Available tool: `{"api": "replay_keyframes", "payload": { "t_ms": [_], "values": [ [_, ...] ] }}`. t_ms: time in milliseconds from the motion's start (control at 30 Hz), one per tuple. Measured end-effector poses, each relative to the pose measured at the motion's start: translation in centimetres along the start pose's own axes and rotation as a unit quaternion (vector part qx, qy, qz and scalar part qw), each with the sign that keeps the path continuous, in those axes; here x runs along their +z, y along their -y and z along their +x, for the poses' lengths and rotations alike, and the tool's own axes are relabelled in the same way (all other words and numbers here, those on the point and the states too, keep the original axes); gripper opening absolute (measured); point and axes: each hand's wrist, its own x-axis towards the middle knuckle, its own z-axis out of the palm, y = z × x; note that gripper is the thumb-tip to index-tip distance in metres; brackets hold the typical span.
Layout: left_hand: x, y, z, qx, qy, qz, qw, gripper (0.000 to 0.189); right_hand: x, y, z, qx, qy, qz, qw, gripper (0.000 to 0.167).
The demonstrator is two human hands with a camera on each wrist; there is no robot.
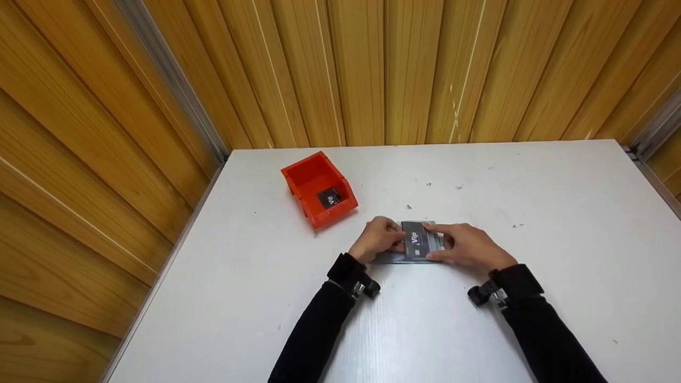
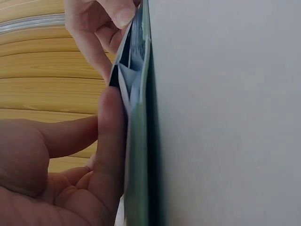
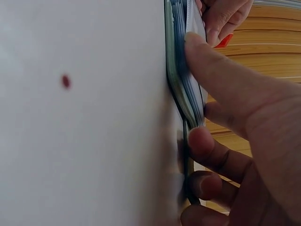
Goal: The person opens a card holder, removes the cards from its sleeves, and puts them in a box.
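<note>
An opened card holder with clear sleeves lies flat on the table under both hands. On top of its right part lies a dark card marked "Vip". My right hand grips this card at its right side, thumb at the near edge and a finger at the far edge. My left hand has its fingers bent at the card's left edge, gripping the holder's sleeve. In the left wrist view a sleeve mouth gapes beside the left fingertip. The right wrist view shows the stacked sleeves beside the right thumb.
An orange-red bin stands behind and left of the hands, with another dark "Vip" card inside. The white table meets wood-look panel walls at the back and left.
</note>
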Motion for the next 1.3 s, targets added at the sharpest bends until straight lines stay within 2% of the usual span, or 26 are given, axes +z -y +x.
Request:
{"api": "replay_keyframes", "payload": {
  "t_ms": [333,767,1067,1300],
  "values": [
    [-0.9,0.2,0.1,-0.002,0.01,-0.018,0.9998,0.012,0.1,-0.1,0.0,-0.002,-0.003,0.008,1.0,0.081],
    [-2.2,0.1,-0.5,-0.014,0.005,-0.019,0.9997,0.017,0.3,-0.3,0.0,-0.008,-0.012,0.013,0.9998,0.081],
    [-3.2,0.4,-0.7,-0.016,0.006,-0.003,0.9998,0.014,0.4,-0.4,0.1,0.002,-0.008,0.018,0.9998,0.081],
    [-4.2,0.1,-1.2,-0.011,-0.004,0.044,0.9989,0.005,0.3,-0.4,0.2,-0.006,-0.012,0.019,0.9997,0.081]
  ]
}}
